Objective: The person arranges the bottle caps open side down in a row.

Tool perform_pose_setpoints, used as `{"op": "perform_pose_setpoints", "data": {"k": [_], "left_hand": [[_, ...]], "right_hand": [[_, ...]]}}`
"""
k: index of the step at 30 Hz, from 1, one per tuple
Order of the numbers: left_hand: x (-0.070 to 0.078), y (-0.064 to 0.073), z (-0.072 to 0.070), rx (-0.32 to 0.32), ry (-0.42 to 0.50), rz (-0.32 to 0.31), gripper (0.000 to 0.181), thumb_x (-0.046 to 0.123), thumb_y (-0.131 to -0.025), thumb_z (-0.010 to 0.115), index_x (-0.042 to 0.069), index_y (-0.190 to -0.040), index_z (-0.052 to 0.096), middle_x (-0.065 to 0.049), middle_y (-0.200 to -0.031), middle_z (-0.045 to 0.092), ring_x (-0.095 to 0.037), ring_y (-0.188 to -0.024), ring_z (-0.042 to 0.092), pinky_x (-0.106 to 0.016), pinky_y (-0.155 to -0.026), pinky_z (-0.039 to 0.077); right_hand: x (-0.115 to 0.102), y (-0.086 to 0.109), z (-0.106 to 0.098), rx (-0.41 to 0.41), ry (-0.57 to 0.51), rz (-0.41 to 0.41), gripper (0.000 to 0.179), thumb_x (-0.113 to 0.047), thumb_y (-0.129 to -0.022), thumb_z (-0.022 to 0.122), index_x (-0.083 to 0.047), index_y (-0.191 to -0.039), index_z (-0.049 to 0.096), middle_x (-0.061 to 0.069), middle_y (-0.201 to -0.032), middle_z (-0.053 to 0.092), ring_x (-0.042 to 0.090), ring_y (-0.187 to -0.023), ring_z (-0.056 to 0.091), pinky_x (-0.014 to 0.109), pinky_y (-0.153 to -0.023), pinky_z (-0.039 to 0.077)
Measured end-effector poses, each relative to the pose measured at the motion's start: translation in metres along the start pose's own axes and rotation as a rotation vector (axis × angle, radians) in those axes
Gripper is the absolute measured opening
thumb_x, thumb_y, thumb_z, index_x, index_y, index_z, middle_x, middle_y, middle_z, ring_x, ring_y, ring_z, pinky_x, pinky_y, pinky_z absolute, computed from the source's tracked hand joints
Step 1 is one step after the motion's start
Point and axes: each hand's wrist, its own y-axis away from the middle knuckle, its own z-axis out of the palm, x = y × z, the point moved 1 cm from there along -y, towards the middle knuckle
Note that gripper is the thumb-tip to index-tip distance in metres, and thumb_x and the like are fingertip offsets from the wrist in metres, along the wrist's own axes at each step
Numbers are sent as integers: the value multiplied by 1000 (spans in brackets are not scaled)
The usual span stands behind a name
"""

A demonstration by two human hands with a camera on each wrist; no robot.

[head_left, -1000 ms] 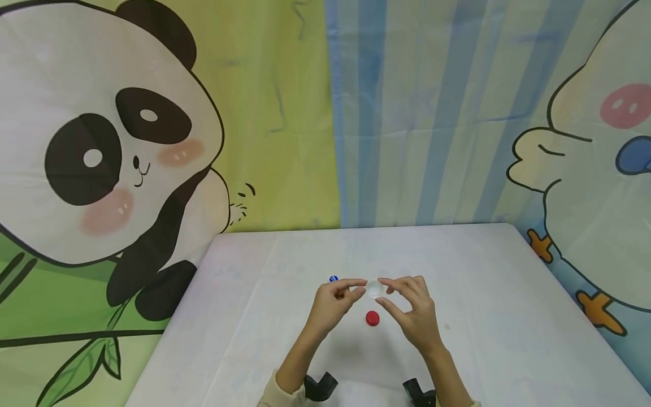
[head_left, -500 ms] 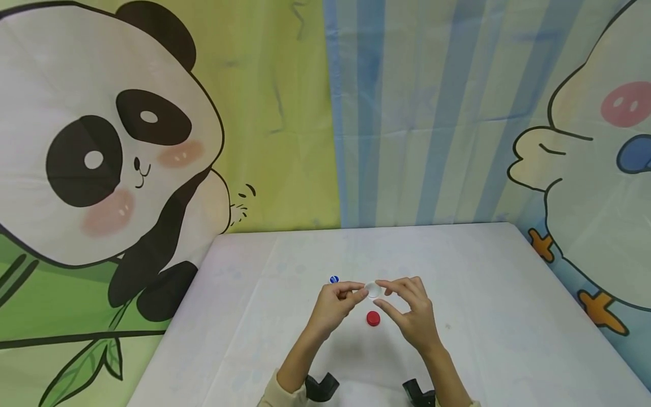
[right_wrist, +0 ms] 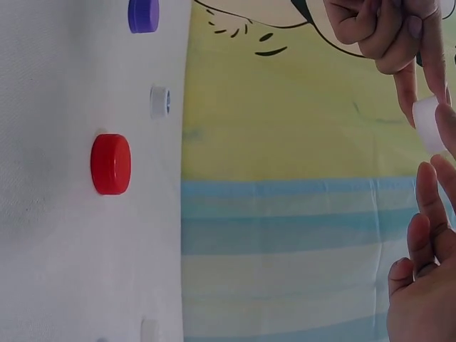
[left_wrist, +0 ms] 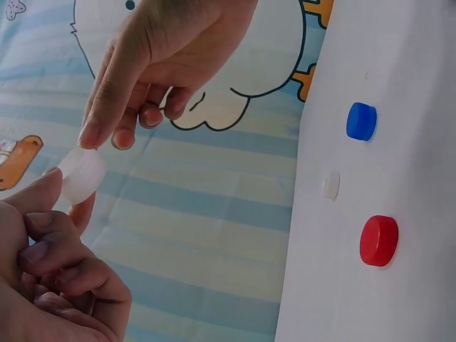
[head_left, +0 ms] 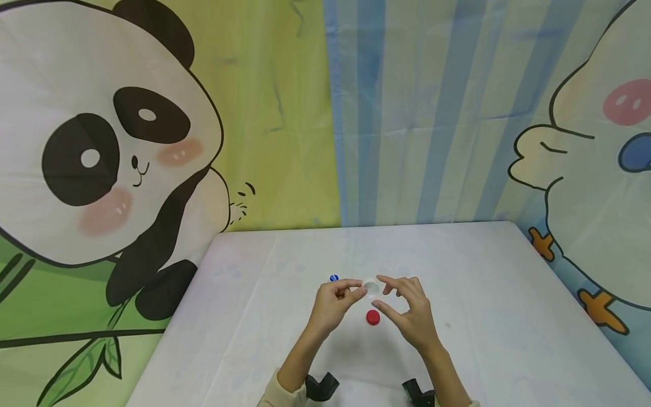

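My left hand (head_left: pixel 330 302) pinches a whitish translucent bottle cap (head_left: pixel 372 289) by its edge, raised above the table. From the other side my right hand (head_left: pixel 414 314) reaches to it, with thumb and index finger spread apart around its near side. In the left wrist view the right thumb tip meets the rim of the held cap (left_wrist: pixel 84 175). The right wrist view shows it as a white ring-like side (right_wrist: pixel 427 127) between the left fingers. On the table, just below the hands, lies a red bottle cap (head_left: pixel 373 317).
A blue-and-white cap (head_left: pixel 333 278) lies beyond the left hand. The left wrist view shows a blue cap (left_wrist: pixel 362 121) and a small white cap (left_wrist: pixel 330 185). In the right wrist view stand a purple-blue cap (right_wrist: pixel 144 16) and a white one (right_wrist: pixel 160 102). A printed curtain (head_left: pixel 285 113) hangs behind.
The held cap has moved very slightly left and turned a little between the fingers. Both hands stay almost in place, and the caps on the table have not moved.
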Motion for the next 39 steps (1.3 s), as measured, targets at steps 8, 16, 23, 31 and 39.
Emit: {"op": "perform_pose_setpoints", "data": {"k": [8, 16, 23, 31, 39], "left_hand": [[-3, -1, 0, 40, -60, 123, 23, 23, -79, 69, 10, -97, 69, -3, -54, 45, -6, -48, 34, -19, -39, 25], [-4, 2, 0, 94, -239, 490, 23, 24, -80, 67, 15, -101, 69, 9, -55, 49, 1, -48, 36, -14, -41, 33], [-5, 1, -1, 115, -375, 765, 25, 21, -80, 67, 13, -104, 68, 9, -56, 52, 3, -50, 38, -6, -49, 34], [-5, 2, -2, 87, -396, 790, 26, 19, -78, 69, 13, -104, 68, 9, -53, 46, 2, -49, 35, -5, -48, 31], [-6, 2, -2, 69, -390, 778, 26, 19, -79, 68, 12, -104, 68, 9, -54, 48, 2, -49, 36, -5, -48, 33]], "right_hand": [[-30, -9, -10, -73, -17, 93, 44, -8, -66, 78, -5, -107, 63, 0, -82, 57, 9, -82, 41, 16, -69, 33], [-5, 0, -4, -143, -57, 169, 31, -13, -73, 73, -14, -103, 64, -2, -89, 60, 13, -82, 42, 24, -68, 35], [1, 1, -3, -169, -129, 195, 14, -13, -84, 62, -19, -97, 65, -8, -92, 59, 14, -81, 43, 29, -69, 35], [-1, 0, -4, -178, -161, 223, 13, -10, -85, 61, -19, -93, 65, -6, -90, 59, 15, -81, 43, 27, -69, 35], [-27, -10, -11, -174, -170, 232, 11, -4, -84, 59, -11, -91, 64, 3, -86, 59, 17, -78, 42, 25, -68, 32]]}}
